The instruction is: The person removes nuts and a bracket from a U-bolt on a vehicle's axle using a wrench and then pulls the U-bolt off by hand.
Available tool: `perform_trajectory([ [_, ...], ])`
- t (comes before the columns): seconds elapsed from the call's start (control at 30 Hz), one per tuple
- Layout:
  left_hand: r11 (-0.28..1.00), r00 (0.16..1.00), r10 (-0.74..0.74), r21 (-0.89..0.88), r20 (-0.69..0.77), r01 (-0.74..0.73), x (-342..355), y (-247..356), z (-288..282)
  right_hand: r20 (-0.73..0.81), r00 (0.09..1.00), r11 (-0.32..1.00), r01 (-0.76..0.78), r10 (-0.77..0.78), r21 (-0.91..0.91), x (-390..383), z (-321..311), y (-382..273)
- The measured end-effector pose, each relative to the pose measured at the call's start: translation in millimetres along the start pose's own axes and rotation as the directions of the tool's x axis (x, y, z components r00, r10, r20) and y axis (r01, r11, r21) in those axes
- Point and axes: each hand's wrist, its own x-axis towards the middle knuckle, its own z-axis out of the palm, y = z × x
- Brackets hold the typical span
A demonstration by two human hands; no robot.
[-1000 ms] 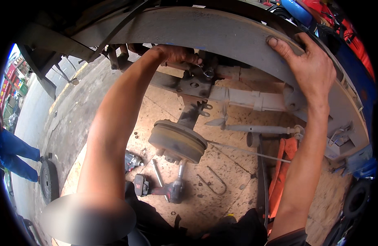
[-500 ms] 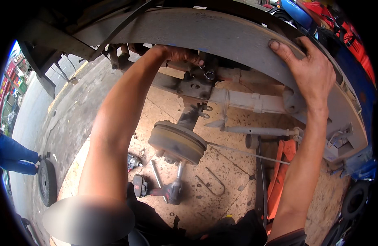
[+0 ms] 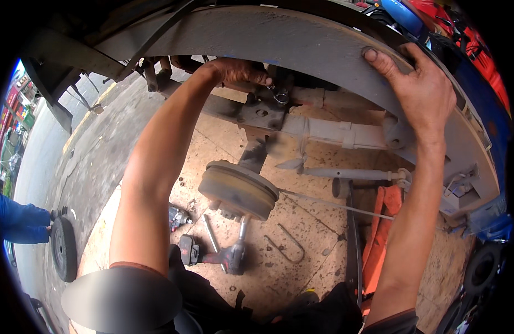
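Observation:
My left hand (image 3: 240, 72) reaches under a long grey chassis beam (image 3: 251, 33), its fingers closed around a wrench. The wrench's ring end (image 3: 281, 98) sits at a bolted joint just above a dark, greasy plate (image 3: 261, 115) on the leaf spring (image 3: 329, 132); most of its handle is hidden by my fingers and shadow. My right hand (image 3: 424, 83) clasps the beam's edge farther right, thumb on its face and fingers over the top. Below the plate hangs a round brake drum (image 3: 237, 189) with studs on its underside.
On the tiled floor lie a cordless impact wrench (image 3: 229, 259), a metal bar (image 3: 211, 234), a U-bolt (image 3: 287, 247) and another power tool (image 3: 180, 217). An orange-red metal stand (image 3: 382, 234) is at right. A small wheel (image 3: 63, 247) stands at left beside a person's blue-clad legs (image 3: 25, 220).
The whole view has shifted slightly up and left. Both hands keep their holds, and the wrench stays at the same joint. A pronged bracket above the drum now looks smeared.

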Motion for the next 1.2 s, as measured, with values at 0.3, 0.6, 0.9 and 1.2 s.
perform_trajectory([
  [0.3, 0.723, 0.942, -0.295, -0.607, 0.16, 0.329, -75, 69, 41, 0.009, 1.0, 1.0, -0.009, 0.009, 0.001, 2, -4, -4],
  [0.6, -0.26, 0.824, -0.563, -0.934, -0.058, -0.244, 1, 162, 140, 0.05, 0.998, 1.0, -0.027, 0.026, 0.007, 1, -8, -6],
  [0.9, -0.089, 0.883, -0.451, -0.977, -0.132, -0.192, -54, 178, 127, 0.053, 0.999, 1.0, -0.005, 0.004, 0.022, 0, -3, -5],
  [1.2, 0.961, 0.969, -0.219, -0.2, -0.114, 0.193, -103, 78, 20, 0.126, 0.991, 0.999, -0.037, 0.033, 0.023, 3, -14, -7],
])
